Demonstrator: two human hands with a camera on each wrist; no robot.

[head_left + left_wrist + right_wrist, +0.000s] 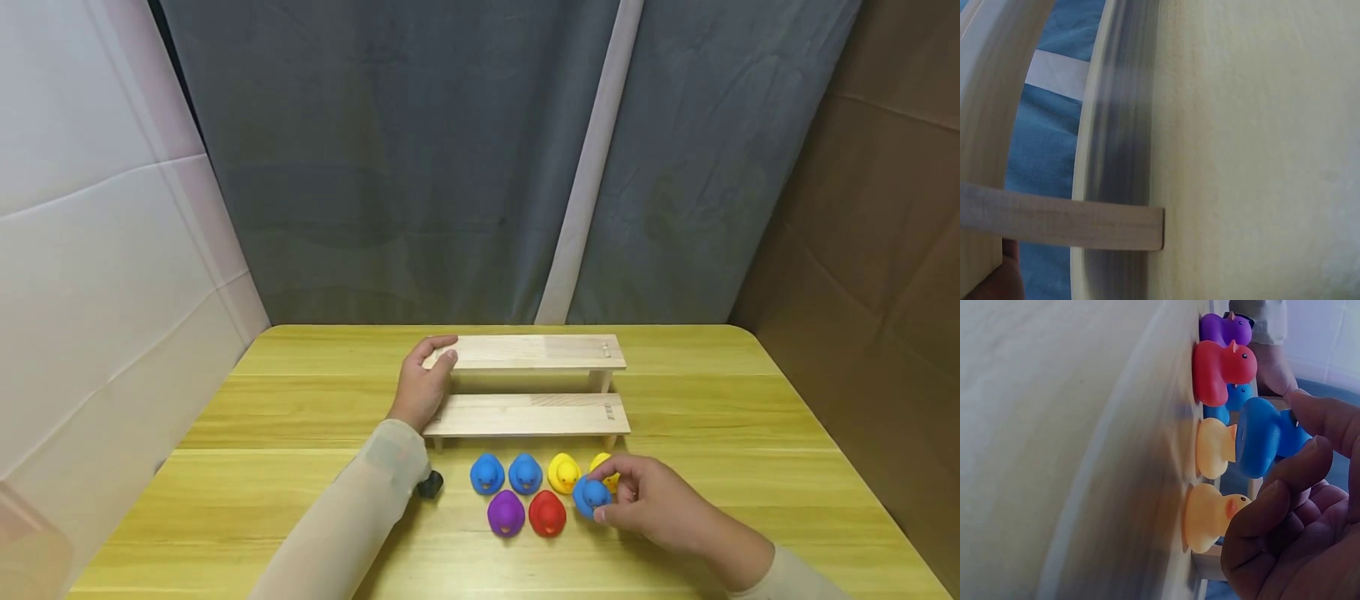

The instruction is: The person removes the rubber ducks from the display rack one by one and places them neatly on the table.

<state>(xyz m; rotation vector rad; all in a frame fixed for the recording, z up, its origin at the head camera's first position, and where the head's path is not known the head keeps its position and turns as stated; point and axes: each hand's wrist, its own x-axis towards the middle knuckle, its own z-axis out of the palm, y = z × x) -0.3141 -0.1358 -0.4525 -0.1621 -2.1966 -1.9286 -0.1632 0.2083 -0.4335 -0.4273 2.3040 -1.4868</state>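
My left hand [422,385] grips the left end of the upper board of a two-step wooden display stand [536,352], thumb on top. Only a bit of that hand shows at the lower left of the left wrist view, against the wood. My right hand [663,504] pinches a blue rubber duck [592,495] between thumb and fingers. In the right wrist view this blue duck [1260,439] is lifted off the table. It overlaps a yellow duck [604,467] in the head view. Beside it are a red duck [547,514] and another yellow duck [564,473].
Two more blue ducks [487,474] and a purple duck [506,513] stand on the wooden table [300,417] in front of the stand's lower board [525,414]. A small black object [431,485] lies by the left sleeve. Grey curtains [375,167] hang behind the table.
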